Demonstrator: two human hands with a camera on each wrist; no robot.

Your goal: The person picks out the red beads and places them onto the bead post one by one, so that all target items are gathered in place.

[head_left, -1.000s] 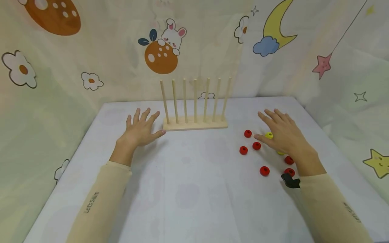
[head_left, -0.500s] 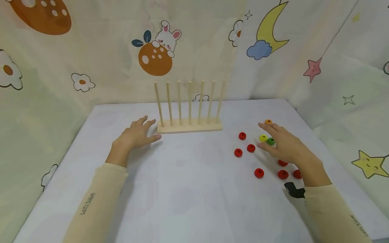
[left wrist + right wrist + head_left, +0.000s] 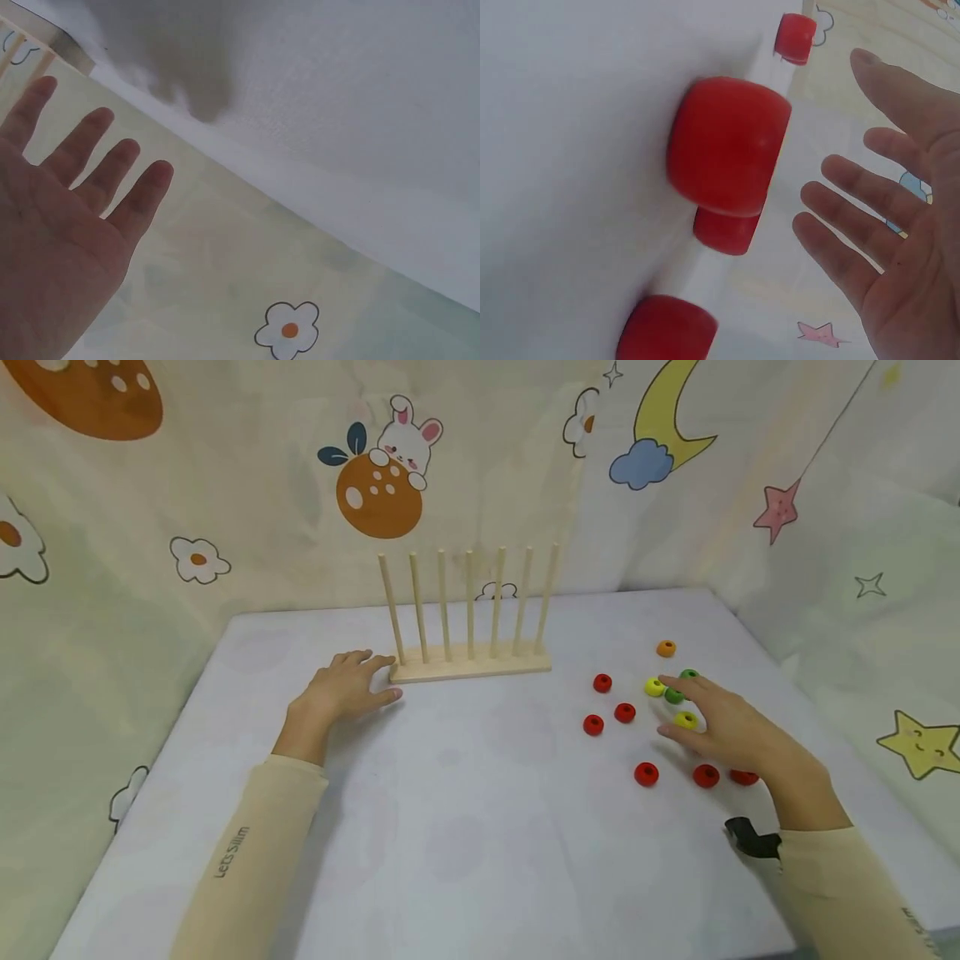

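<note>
A pale wooden rack point(image 3: 472, 670) with several upright bare pegs stands at the back of the table. Beside its left end is my left hand point(image 3: 341, 693), fingers spread and nothing held; whether a fingertip touches the base I cannot tell. In the left wrist view the fingers point(image 3: 124, 169) stretch out loosely. My right hand point(image 3: 731, 727) hovers at the beads with its fingers apart and nothing gripped. Near its fingertips lie a yellow bead point(image 3: 654, 687) and a green bead point(image 3: 674, 696). Several red beads lie around, one large red bead point(image 3: 729, 146) close in the right wrist view.
An orange bead point(image 3: 666, 648) lies farther back, beyond the right hand. Another yellow bead point(image 3: 685, 720) sits under that hand. A black piece point(image 3: 753, 839) juts from the right cuff. A patterned cloth point(image 3: 510, 468) closes off the table's back and sides.
The right hand has dropped lower and shifted right and toward me, uncovering green, yellow and orange beads. The left hand has drawn its fingers in a little beside the rack. The head view has shifted slightly.
</note>
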